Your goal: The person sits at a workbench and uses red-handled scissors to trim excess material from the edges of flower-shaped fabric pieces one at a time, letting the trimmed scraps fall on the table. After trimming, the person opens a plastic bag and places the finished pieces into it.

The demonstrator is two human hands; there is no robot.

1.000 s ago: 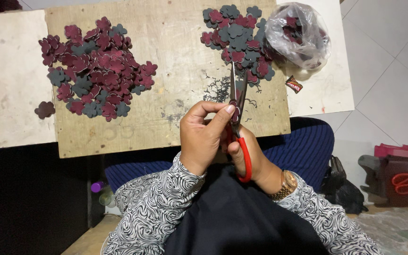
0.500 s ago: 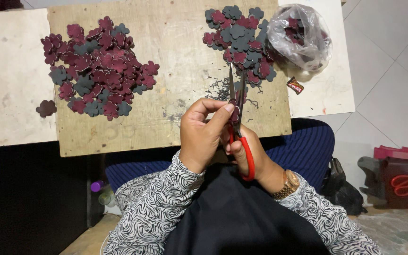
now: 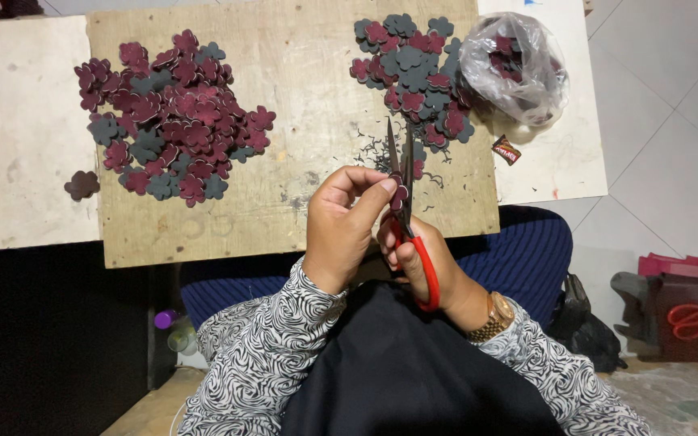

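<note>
Flower (image 3: pixel 398 196) pinched in left hand (image 3: pixel 341 230); right hand (image 3: pixel 422 257) grips scissors (image 3: pixel 404 186). Best to turn the piece steadily, snipping near its edge, fingertips clear.

Rough matt plywood board (image 3: pixel 284 121)

Worktop: a bare plywood board (image 3: pixel 300 105), scuffed and stained, lying across a white panel (image 3: pixel 30 137) that shows at both ends.
Left heap: maroon and grey flower-shaped cutouts (image 3: pixel 167 117) piled on the board.
Stray piece: one maroon flower (image 3: pixel 82 185) alone on the white panel.
Right heap: a smaller flower pile (image 3: pixel 414 69), thin dark trimmings (image 3: pixel 369 149) just beside it.
Right end: a clear plastic bag (image 3: pixel 515 69) of cutouts; a small wrapper (image 3: pixel 506 149) near it.
</note>
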